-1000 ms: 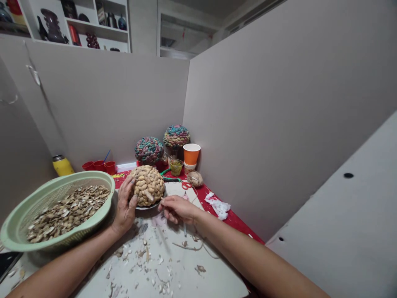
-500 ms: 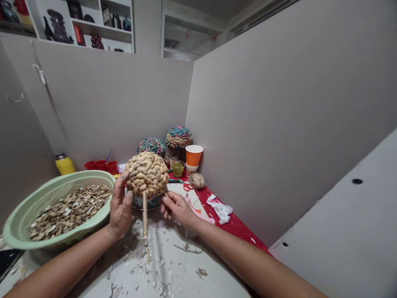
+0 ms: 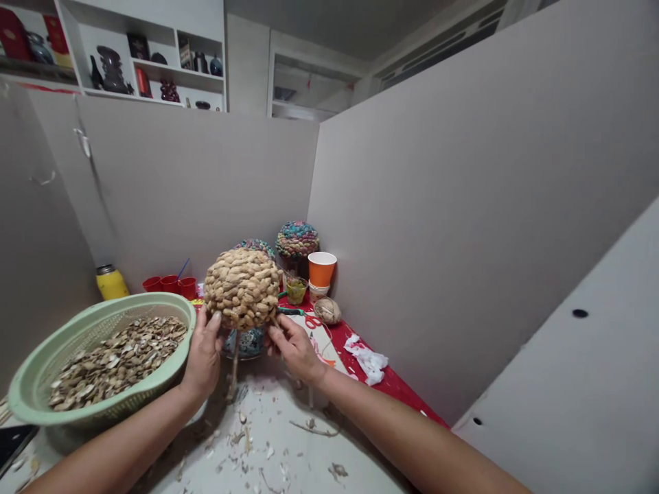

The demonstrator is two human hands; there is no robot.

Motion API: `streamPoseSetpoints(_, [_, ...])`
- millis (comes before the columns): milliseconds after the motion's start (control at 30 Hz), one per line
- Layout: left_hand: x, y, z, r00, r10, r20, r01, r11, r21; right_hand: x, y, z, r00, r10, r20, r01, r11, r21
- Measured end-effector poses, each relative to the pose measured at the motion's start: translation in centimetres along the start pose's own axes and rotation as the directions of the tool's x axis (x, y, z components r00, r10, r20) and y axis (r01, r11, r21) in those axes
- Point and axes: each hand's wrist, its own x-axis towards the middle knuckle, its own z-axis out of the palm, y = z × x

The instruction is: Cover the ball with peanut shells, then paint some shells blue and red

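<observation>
A dome covered in peanuts in their shells [image 3: 243, 287] stands raised in front of me, with a thin stick leg [image 3: 234, 367] slanting down from its underside. At its lower left edge my left hand [image 3: 204, 350] is closed on it, thumb toward me. My right hand [image 3: 291, 346] pinches a thin stick at the lower right edge, most of it hidden by the fingers. Beneath the dome shows a dark blue patterned object [image 3: 247, 342], partly covered.
A green colander [image 3: 25, 384] of broken shells stands left. Behind are a yellow bottle [image 3: 112, 283], red cups [image 3: 169, 283], an orange paper cup [image 3: 322, 271], a twine ball [image 3: 327, 311], red scissors [image 3: 311, 322] and a coloured dome [image 3: 297, 239]. Shell scraps litter the tabletop.
The peanut dome has turned and tipped toward me, its front leg shifting left and slanting. My left hand has slid lower along its edge. The view has tilted up slightly.
</observation>
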Motion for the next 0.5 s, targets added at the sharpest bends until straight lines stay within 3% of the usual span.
streamPoseSetpoints(267, [0.0, -0.5, 0.7, 0.986, -0.14, 0.089, 0.151, 0.98, -0.129, 0.2, -0.5, -0.2, 0.998, 0.065, 0.012, -0.065, 0.998, 0.021])
streamPoseSetpoints(500, [0.2, 1.5, 1.4, 0.995, -0.104, 0.004, 0.099, 0.939, -0.328, 0.0, -4.3, 1.7, 0.984, 0.146, 0.106, -0.161, 0.975, 0.152])
